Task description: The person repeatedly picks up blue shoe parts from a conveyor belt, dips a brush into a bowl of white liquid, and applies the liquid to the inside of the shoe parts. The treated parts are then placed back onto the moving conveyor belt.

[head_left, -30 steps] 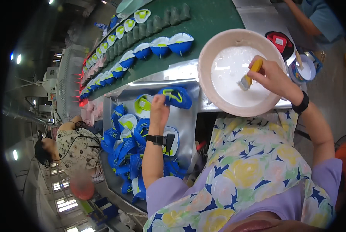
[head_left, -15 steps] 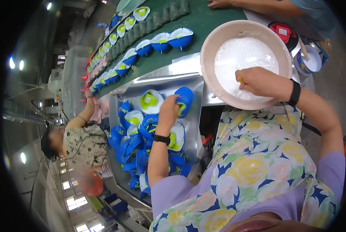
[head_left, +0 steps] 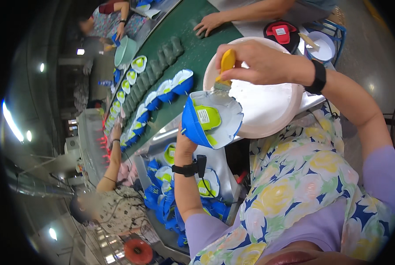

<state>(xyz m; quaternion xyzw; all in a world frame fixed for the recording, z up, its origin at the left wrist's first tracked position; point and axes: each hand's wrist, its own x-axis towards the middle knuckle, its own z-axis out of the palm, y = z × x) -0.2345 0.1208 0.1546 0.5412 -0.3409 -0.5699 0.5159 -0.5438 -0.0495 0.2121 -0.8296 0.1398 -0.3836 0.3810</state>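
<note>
My left hand (head_left: 186, 145) holds up a blue shoe upper (head_left: 226, 115) from below, its pale lining and lime-green tongue with a white label turned toward me. In my right hand (head_left: 263, 62) is a paintbrush (head_left: 227, 65) with a yellow handle, fingers wrapped round it. White paste coats its bristles, which touch the upper's far edge or hover just over it; I cannot tell which. Behind and under my right hand stands a pale pink basin (head_left: 268, 132) of white liquid. Several more blue uppers (head_left: 165, 198) lie heaped in a metal tray (head_left: 227, 165) beneath my left forearm.
Rows of blue uppers (head_left: 164, 93) and dark grey shapes (head_left: 155, 70) line a green belt (head_left: 202, 51). A co-worker's hand (head_left: 210, 23) rests at its far side. Another person (head_left: 118, 207) reaches in at left. A white-filled tub (head_left: 323, 46) with a brush stands right.
My left hand has lifted a blue upper out of the tray and brought it beside the basin. My right hand has raised the brush from the white liquid to the upper's edge.
</note>
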